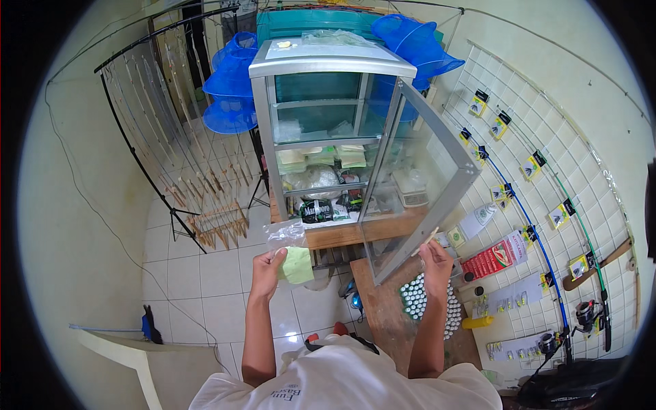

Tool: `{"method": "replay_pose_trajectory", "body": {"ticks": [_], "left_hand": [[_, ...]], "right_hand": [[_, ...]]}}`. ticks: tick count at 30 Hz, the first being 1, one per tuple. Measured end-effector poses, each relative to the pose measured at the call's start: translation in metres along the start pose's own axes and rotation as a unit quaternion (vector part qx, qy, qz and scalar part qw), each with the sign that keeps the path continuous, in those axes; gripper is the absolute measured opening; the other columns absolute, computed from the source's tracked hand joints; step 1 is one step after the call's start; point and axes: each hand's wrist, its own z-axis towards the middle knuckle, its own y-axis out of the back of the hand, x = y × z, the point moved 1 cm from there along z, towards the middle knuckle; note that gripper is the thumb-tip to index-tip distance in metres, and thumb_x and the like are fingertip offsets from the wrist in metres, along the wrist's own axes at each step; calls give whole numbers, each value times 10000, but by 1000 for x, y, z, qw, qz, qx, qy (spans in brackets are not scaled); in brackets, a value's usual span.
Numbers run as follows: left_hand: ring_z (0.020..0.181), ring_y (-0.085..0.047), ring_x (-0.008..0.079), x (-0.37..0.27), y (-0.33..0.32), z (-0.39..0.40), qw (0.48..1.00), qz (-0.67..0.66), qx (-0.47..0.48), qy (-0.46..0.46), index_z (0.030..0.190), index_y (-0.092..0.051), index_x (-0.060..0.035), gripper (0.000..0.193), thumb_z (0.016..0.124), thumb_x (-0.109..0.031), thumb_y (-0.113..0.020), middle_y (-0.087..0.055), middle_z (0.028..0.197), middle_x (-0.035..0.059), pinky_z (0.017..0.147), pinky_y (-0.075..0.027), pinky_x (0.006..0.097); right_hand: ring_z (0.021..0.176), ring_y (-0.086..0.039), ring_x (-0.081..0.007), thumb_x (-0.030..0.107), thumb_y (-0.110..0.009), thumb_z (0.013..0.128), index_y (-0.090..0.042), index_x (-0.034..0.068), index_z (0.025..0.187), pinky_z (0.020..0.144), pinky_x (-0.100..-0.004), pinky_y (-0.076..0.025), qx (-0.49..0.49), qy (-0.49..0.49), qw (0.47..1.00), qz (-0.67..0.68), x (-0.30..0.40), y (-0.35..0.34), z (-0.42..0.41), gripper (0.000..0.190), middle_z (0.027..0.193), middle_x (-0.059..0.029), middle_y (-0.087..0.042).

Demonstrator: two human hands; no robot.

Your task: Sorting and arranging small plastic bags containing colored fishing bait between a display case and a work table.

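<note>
My left hand (pixel 267 274) pinches a clear plastic bag (pixel 285 233) with a pale green sheet (pixel 297 265) in its lower part. It hangs over the tiled floor, in front of the cabinet. At the free edge of the cabinet's glass door (pixel 428 146), my right hand (pixel 437 264) grips a thin beige strip (pixel 429 237); whether the strip belongs to the door I cannot tell. The door stands swung outward from the aluminium-framed display cabinet (pixel 263 148). On its shelves lie stacks of pale green and cream packets (pixel 351 155), a clear bundle (pixel 322 177) and black printed packs (pixel 316 210).
Blue mesh nets (pixel 230 92) hang either side. Fishing rods hang on a black stand (pixel 130 148) at left. Right, a white wire grid (pixel 517 97) carries rods and tackle packs. White-topped containers (pixel 415 297) crowd a wooden bench (pixel 376 307). A digital scale (pixel 412 199) sits behind the door glass.
</note>
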Motion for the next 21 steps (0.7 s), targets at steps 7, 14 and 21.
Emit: {"method": "replay_pose_trajectory", "body": {"ticks": [7,14,21], "left_hand": [[753,-618,90,4,-7,-6,1000,0,16,22,950,-700,47,215,938,-164,-660,-694,878,57,687,-489,252],[757,-621,91,-3,-5,-11,1000,5,18,21,958,-700,53,221,935,-164,-663,-696,877,56,693,-493,255],[746,-614,83,1,1,-11,998,29,51,15,971,-708,60,254,940,-188,-660,-700,863,53,686,-489,242]], "right_hand": [[869,-618,-103,118,-652,935,-631,-67,1165,760,-243,-495,-103,17,994,18,-14,20,17,296,996,-52,-681],[921,-631,-125,79,-648,925,-638,-62,1146,804,-264,-491,-143,25,988,46,-12,15,18,262,1031,-81,-685],[795,-594,-91,36,-620,925,-634,15,1010,686,-230,-455,-303,154,940,37,-2,-17,-3,88,882,-27,-650]]}}
